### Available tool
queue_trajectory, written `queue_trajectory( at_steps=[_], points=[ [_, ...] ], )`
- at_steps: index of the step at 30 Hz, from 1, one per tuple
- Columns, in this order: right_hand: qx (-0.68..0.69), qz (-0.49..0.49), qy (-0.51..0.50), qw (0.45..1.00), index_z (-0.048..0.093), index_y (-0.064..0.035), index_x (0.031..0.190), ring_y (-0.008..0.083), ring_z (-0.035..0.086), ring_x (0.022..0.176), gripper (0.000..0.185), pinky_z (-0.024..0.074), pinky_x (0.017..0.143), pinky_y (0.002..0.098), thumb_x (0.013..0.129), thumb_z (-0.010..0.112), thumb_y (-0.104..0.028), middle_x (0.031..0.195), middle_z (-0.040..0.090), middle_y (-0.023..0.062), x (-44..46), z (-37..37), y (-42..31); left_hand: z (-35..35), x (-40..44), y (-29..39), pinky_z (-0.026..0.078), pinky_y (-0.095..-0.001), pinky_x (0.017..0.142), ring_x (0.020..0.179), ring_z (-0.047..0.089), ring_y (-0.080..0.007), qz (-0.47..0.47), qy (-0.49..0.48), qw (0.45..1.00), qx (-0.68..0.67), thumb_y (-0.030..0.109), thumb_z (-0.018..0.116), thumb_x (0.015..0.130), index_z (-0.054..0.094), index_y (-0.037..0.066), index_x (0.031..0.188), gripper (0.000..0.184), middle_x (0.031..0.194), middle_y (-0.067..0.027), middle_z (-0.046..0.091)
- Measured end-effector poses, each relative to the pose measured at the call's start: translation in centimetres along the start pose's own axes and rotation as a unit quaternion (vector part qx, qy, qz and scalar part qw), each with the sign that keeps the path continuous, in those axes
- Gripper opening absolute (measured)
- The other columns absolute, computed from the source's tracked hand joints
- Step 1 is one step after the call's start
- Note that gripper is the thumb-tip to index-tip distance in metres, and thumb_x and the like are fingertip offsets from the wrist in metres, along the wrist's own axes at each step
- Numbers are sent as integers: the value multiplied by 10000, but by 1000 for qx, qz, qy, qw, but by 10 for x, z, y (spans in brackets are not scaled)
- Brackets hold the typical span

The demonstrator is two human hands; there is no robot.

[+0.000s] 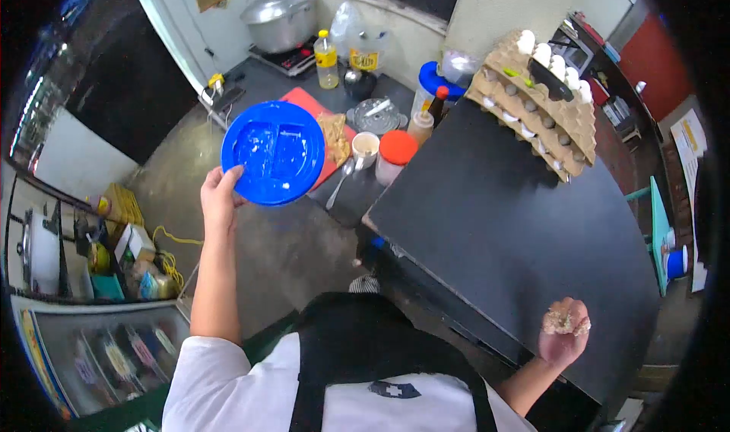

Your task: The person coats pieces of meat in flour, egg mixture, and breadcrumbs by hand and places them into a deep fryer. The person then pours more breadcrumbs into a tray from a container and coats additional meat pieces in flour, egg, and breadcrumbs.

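Observation:
My left hand [222, 194] grips the lower left rim of a round blue divided plate [275, 179], thumb on top. The plate has raised ridges and a wet-looking shine, and is held in the air. Behind it, partly covered, a red cutting board [298, 96] carries a pale brown, crumbly flat piece of food [334, 137]. My right hand [564, 333] is held over the near right part of the black table [487, 227]. Its fingers are curled and coated with pale crumbs; whether anything sits inside them is hidden.
Stacked egg trays [532, 105] stand at the table's far end, with dark glasses on top. Near the board are a spoon [340, 185], a white cup [366, 149], an orange-lidded jar [395, 158] and a yellow-capped bottle [326, 59]. A large pot [280, 21] sits on a cooker.

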State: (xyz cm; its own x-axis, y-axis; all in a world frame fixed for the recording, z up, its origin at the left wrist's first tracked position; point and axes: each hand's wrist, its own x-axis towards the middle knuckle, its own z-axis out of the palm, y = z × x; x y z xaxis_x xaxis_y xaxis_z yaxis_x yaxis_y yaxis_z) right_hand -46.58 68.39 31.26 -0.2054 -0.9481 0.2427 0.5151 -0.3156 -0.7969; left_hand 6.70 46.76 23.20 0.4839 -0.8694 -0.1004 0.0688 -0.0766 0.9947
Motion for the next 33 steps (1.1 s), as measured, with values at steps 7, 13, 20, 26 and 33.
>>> queue_trajectory(
  at_steps=[7,13,20,26,33],
  points=[
    [14,-53,68,996,426,-90,818,137,361,668,261,336,535,274,934,589,-257,739,360,22,33,5,-2,139,128,47,566,-312,499,645,641,-177,10,-92,982,-164,217,657,829,605,-58,999,328,874,-96,648],
    [-39,-150,222,963,408,-93,834,142,362,671,268,340,541,281,925,598,-259,750,352,22,34,41,20,281,222,59,583,-369,511,669,657,-224,-43,-168,958,-230,199,659,798,584,-68,973,328,825,-122,638],
    [-116,-166,270,941,406,-80,818,143,352,647,280,317,507,260,889,636,-223,727,343,28,39,93,46,426,321,-21,482,-337,410,487,604,-224,23,-139,990,-15,329,780,671,637,-72,784,441,687,-146,637],
    [-163,-143,311,925,416,-71,824,157,367,665,276,336,539,267,882,634,-229,742,354,35,38,117,58,486,337,-76,513,-362,453,488,615,-247,-34,-110,991,64,380,778,651,643,-111,767,522,682,-177,649],
    [-223,-135,371,891,414,-76,814,153,387,674,295,361,546,256,886,634,-258,763,367,34,25,142,67,528,357,-137,566,-367,474,724,673,-268,-158,-110,979,-65,327,771,677,613,-153,1014,607,990,-198,656]
  ],
)
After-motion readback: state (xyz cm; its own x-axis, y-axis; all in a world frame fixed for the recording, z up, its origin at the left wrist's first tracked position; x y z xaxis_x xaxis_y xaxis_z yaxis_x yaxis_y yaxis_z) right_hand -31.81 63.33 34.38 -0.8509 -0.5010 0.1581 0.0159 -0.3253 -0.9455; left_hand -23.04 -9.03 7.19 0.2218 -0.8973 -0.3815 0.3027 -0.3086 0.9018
